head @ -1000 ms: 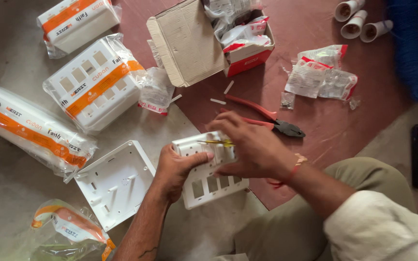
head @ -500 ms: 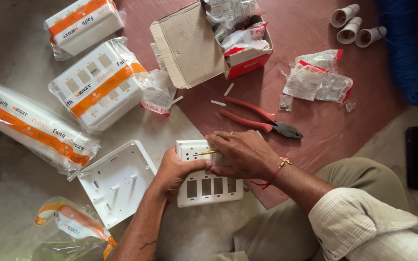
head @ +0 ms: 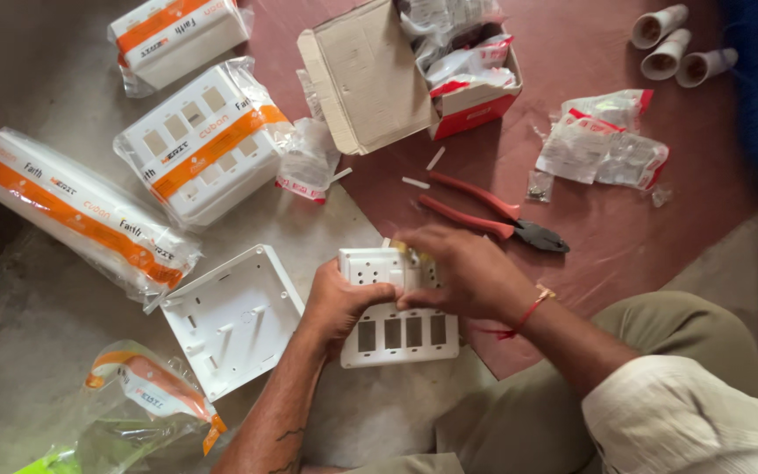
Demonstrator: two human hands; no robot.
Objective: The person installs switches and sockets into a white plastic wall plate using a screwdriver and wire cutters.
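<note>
At the far left, a long wrapped pack with orange bands [head: 81, 215] lies diagonally on the grey floor [head: 28, 351]. Below it, a crumpled plastic wrapper [head: 146, 395] sits at the lower edge. Open floor remains between these two.

Next, a wrapped white switch plate pack [head: 199, 140] lies above a bare white back box [head: 234, 320], which rests just beside your left hand [head: 335, 303].

Your left hand grips the left edge of the white modular switch plate [head: 396, 329], fingers wrapped over its rim. The plate lies at the border of the floor and the maroon mat [head: 572, 53]; its four empty slots face up along the lower row.

Your right hand [head: 462, 272] rests on the plate's upper right part, fingers closed on a small yellowish part that is mostly hidden. The two hands are touching over the plate.

Just above your right hand, red-handled pliers [head: 493, 215] lie on the mat. An open cardboard box [head: 414, 75] sits beyond them. Further right, small plastic packets [head: 603, 140] lie near three white pipe fittings [head: 682, 44].
</note>
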